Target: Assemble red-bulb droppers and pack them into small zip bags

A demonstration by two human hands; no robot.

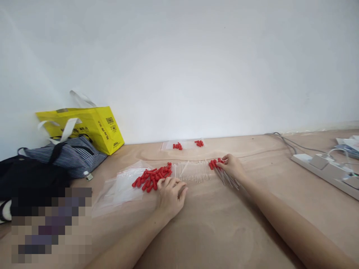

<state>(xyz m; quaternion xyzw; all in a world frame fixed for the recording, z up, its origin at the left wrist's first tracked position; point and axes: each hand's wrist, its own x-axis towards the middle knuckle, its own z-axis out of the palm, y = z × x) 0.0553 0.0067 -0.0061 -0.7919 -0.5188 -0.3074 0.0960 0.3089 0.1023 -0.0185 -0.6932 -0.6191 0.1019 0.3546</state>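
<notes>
My left hand (170, 196) rests at the right edge of a pile of loose red rubber bulbs (150, 180), its fingers bent and the thumb apart, with nothing visible in it. To the right of the pile, many thin clear glass tubes (193, 170) lie side by side in a row. My right hand (233, 167) is closed at a small group of droppers (215, 163), clear tubes with red bulbs on their far ends. Its fingertips pinch one dropper near the bulb; the fingers partly hide it. The tubes of this group fan out toward me under the hand.
Clear zip bags (123, 186) lie under and left of the bulbs. Farther back, another bag (188, 145) bears two red-bulbed clusters. At left stand a yellow bag (84, 127), a striped bag (70, 155) and a black bag (30, 177). A power strip (325, 170) with cables lies right.
</notes>
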